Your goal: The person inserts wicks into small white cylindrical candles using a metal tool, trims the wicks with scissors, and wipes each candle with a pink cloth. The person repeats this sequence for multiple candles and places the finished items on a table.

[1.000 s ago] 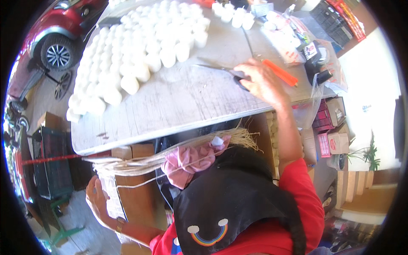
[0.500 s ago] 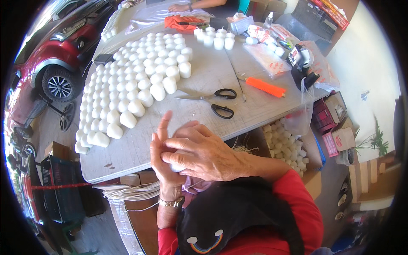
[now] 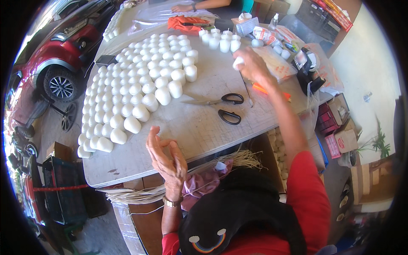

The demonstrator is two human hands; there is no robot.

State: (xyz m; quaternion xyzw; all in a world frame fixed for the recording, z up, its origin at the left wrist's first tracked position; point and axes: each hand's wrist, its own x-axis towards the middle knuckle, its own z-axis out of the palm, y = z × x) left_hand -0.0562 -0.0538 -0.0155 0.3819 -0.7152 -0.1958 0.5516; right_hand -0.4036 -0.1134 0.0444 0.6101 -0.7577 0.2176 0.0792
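Right hand, one o'clock, blurred, fingers clamped on one white candle, itself partly covered; left hand, between seven and eight, thumb and fingers apart, loosely bent, near the table edge; orange handle, two o'clock, partly behind the right forearm; carton, four o'clock, pale candles inside, partly hidden; dark crate, eight o'clock, contents unclear; co-worker's arm, twelve o'clock, cut off.

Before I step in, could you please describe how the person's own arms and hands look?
The left hand and right hand are ungloved. A metallic banded watch circles the left wrist; the right wrist shows none. A plain red short sleeve covers the right upper arm, and a red sleeve shows on the left.
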